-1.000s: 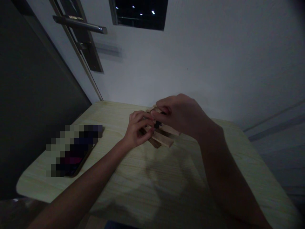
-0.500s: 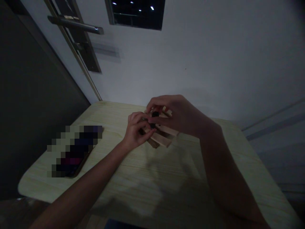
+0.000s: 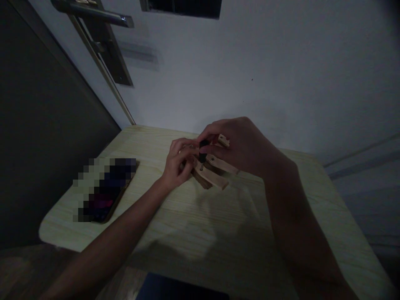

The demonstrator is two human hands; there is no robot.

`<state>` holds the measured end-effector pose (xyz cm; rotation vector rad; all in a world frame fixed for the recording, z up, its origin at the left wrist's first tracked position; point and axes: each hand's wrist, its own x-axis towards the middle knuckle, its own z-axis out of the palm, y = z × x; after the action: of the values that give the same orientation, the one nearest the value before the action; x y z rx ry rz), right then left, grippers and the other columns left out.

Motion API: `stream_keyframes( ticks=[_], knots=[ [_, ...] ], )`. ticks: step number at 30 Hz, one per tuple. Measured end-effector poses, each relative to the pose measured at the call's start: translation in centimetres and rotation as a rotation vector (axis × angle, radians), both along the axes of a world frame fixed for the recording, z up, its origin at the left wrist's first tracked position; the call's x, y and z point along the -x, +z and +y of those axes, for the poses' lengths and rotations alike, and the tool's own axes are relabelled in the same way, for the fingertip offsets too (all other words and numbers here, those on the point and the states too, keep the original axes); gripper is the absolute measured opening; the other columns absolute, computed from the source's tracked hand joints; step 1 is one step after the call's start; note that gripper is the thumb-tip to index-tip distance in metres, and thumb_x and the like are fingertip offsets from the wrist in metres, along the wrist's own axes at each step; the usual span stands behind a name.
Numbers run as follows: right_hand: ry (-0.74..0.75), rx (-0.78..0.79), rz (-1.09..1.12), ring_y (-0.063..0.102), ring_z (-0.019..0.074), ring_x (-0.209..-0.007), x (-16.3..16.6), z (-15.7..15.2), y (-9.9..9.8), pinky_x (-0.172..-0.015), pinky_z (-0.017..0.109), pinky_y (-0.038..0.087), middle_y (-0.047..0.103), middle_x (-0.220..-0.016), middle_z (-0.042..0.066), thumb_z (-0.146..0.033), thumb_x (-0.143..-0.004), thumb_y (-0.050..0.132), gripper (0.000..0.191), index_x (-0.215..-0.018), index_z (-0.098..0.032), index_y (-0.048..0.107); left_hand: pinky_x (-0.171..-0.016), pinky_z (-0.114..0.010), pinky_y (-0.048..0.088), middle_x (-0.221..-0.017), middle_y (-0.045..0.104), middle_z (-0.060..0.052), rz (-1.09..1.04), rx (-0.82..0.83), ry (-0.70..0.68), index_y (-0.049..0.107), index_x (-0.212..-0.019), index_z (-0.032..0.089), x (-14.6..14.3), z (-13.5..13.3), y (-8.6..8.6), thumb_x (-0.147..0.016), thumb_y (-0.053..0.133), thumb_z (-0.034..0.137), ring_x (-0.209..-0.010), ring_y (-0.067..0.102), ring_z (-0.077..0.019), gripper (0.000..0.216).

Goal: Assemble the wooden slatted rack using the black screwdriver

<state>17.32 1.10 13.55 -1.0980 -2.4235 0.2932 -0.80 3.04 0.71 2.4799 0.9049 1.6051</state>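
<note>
The right hand point(image 3: 237, 141) has its thumb and fingertips pinched together on a small black-handled tool point(image 3: 203, 156), held close to upright, its thin metal tip pointing down and seeming to meet the near slat of a wooden assembly point(image 3: 215, 177). The left hand point(image 3: 176, 164) is closed about the left end of that assembly, thumb on the near side, though its fingers hide exactly where they press.

The tip could skid off the slat if the tool leans or the push comes from one side, and the left fingertips are just beside it. The assembly might also swivel, since its right ends look unheld, and the dim light makes any misplacing harder to notice.

The assembly sits at the far middle of the pale table point(image 3: 187, 208): light brown, slightly curved slats spreading toward the right with dark gaps between, a small dark hole in one, and a darker, rougher-looking edge on the near side. Farther left lies a phone point(image 3: 108, 200), its screen partly pixelated. Beyond the table rises a white door point(image 3: 281, 83) with a metal handle point(image 3: 103, 16) at far left.
</note>
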Motion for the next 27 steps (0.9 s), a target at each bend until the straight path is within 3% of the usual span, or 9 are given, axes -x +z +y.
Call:
stream_keyframes(
  ticks=[4,8,14,18,20,22,24,27],
  knots=[
    [-0.133,-0.027,-0.069,0.052,0.0106,-0.059,0.3,-0.1,-0.3,-0.058,0.024,0.034,0.061,-0.064,-0.002,-0.039,-0.079,0.062,0.02,-0.073,-0.021,0.06,-0.084,-0.038,0.047,-0.104,0.058,-0.008,-0.035,0.076,0.034,0.059,-0.097,0.019,0.0,0.5,-0.2,-0.09,0.045,0.029,-0.097,0.054,-0.02,0.018],
    [-0.165,-0.071,-0.144,0.047,0.0107,-0.059,0.7,-0.2,-0.5,-0.056,0.025,0.029,0.056,-0.062,-0.001,-0.043,-0.079,0.06,0.028,-0.065,-0.019,0.057,-0.08,-0.037,0.049,-0.102,0.057,-0.007,-0.04,0.089,-0.023,0.058,-0.098,0.02,0.1,0.8,-0.4,-0.089,0.048,0.031,-0.094,0.055,-0.0188,0.018],
    [-0.212,-0.08,-0.13,0.037,0.0088,-0.054,0.9,-0.2,-0.6,-0.054,0.026,0.025,0.052,-0.06,-0.003,-0.045,-0.08,0.059,0.032,-0.062,-0.019,0.053,-0.086,-0.044,0.045,-0.115,0.053,-0.009,0.008,-0.039,-0.118,0.059,-0.096,0.022,-0.1,0.6,-0.7,-0.087,0.052,0.036,-0.105,0.05,-0.0232,0.019],
    [-0.204,-0.085,-0.118,0.036,0.0086,-0.052,0.9,0.0,-0.7,-0.052,0.026,0.025,0.049,-0.057,-0.003,-0.052,-0.082,0.055,0.039,-0.06,-0.02,0.053,-0.084,-0.042,0.045,-0.107,0.055,-0.009,0.063,-0.126,-0.043,0.06,-0.089,0.02,-0.4,0.6,-1.0,-0.082,0.061,0.039,-0.1,0.05,-0.0231,0.02],
    [-0.209,-0.087,-0.094,0.041,0.0091,-0.052,0.7,0.0,-0.5,-0.052,0.026,0.027,0.053,-0.058,-0.003,-0.053,-0.081,0.056,0.036,-0.066,-0.02,0.059,-0.083,-0.039,0.045,-0.104,0.057,-0.008,0.065,-0.112,-0.007,0.06,-0.086,0.019,-0.6,0.4,-1.1,-0.083,0.061,0.035,-0.098,0.051,-0.0219,0.016],
    [-0.195,-0.069,-0.036,0.05,0.01,-0.056,0.4,0.0,-0.2,-0.055,0.025,0.032,0.062,-0.067,-0.002,-0.046,-0.079,0.062,0.025,-0.084,-0.021,0.066,-0.084,-0.039,0.044,-0.104,0.058,-0.007,0.059,-0.085,0.004,0.059,-0.084,0.019,-0.7,0.3,-1.1,-0.084,0.06,0.034,-0.097,0.052,-0.0212,0.016],
    [-0.114,-0.02,0.018,0.058,0.0109,-0.064,0.0,-0.2,0.2,-0.06,0.024,0.037,0.07,-0.082,-0.001,-0.034,-0.079,0.065,0.027,-0.104,-0.024,0.067,-0.085,-0.039,0.044,-0.105,0.059,-0.007,0.058,-0.065,-0.004,0.059,-0.082,0.018,-0.7,0.1,-1.0,-0.084,0.06,0.035,-0.098,0.052,-0.0211,0.016],
    [0.022,0.048,-0.018,0.061,0.0112,-0.068,-0.5,-0.3,0.6,-0.064,0.023,0.04,0.073,-0.085,0.0,-0.025,-0.084,0.058,0.023,-0.103,-0.025,0.071,-0.086,-0.04,0.044,-0.105,0.06,-0.008,0.07,-0.048,-0.019,0.06,-0.083,0.018,-0.7,0.0,-0.8,-0.084,0.059,0.035,-0.097,0.053,-0.0213,0.017]
  ],
)
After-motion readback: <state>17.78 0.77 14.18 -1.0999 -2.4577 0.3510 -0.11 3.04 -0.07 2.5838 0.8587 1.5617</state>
